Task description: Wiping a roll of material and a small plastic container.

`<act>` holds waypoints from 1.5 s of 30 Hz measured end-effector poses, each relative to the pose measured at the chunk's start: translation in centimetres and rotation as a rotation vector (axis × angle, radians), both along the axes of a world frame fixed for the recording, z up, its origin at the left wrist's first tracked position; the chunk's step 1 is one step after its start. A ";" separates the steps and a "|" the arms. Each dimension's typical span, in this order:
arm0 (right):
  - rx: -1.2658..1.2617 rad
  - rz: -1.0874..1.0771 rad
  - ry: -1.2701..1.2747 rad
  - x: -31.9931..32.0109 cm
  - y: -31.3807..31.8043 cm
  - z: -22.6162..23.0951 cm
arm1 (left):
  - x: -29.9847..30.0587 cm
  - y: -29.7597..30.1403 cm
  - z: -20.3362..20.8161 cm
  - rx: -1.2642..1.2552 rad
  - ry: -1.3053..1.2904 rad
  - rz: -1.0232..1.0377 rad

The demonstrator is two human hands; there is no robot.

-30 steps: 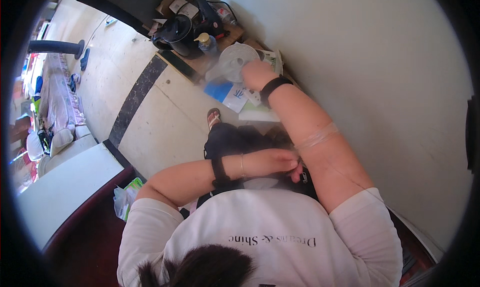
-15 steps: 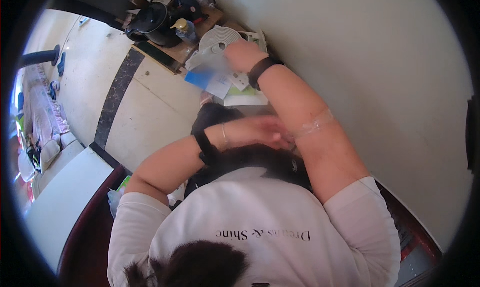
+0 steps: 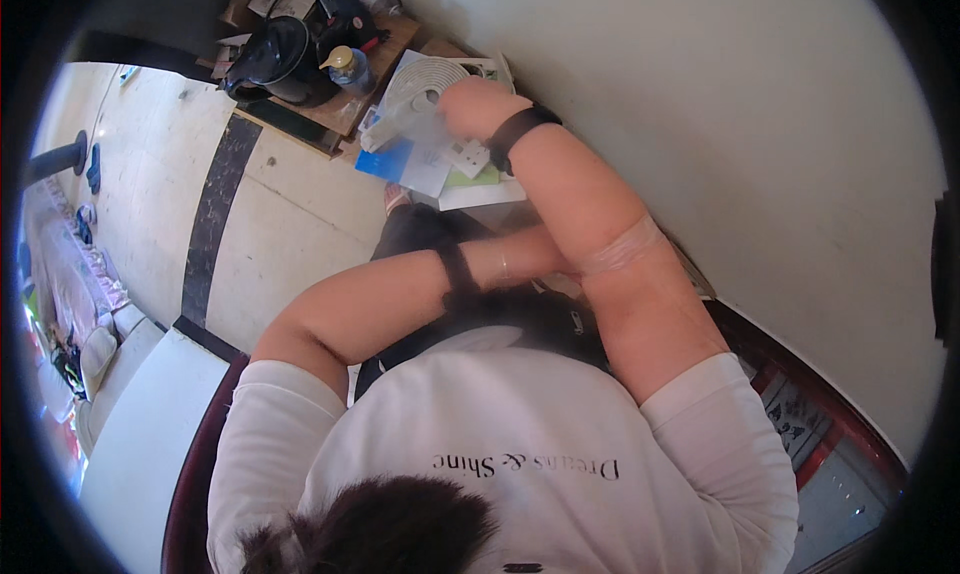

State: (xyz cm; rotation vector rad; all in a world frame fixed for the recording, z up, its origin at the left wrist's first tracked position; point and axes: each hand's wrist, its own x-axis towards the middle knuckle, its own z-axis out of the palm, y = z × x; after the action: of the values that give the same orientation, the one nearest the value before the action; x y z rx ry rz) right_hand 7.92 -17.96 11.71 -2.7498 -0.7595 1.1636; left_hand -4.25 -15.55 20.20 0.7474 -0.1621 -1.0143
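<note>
right hand (image 3: 478,107) reached further over papers (image 3: 420,159); left hand tucked under right forearm; view tilted down

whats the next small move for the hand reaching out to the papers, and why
Probably close the right hand on the clear plastic sheet and lift it a little. The hand already rests at the stack of papers by the white round disc, with the sheet under the fingers. Whether they grip it cannot be told. The left hand is hidden behind the right forearm.

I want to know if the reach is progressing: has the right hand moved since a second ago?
Yes. The right hand has gone farther out over the papers, closer to the white round thing.
</note>
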 end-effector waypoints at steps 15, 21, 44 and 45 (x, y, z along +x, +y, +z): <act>-0.189 -0.053 0.097 1.3 3.0 0.8 | -1.8 2.9 -4.8 -0.306 0.392 -0.078; -0.221 0.074 0.017 2.0 2.0 -1.6 | -1.7 4.4 -5.9 -0.448 0.665 -0.105; -0.240 -0.086 0.122 2.7 1.9 -1.8 | -1.3 4.3 -6.3 -0.456 0.662 -0.146; -0.250 -0.097 0.111 2.7 1.9 -1.8 | -1.2 4.3 -6.0 -0.375 0.683 -0.080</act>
State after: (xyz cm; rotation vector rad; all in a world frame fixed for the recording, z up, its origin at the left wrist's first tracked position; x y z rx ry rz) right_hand 10.63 -16.05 9.96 -2.8463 -0.4929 1.4671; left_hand -5.48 -11.27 14.19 0.0320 0.2086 -1.2195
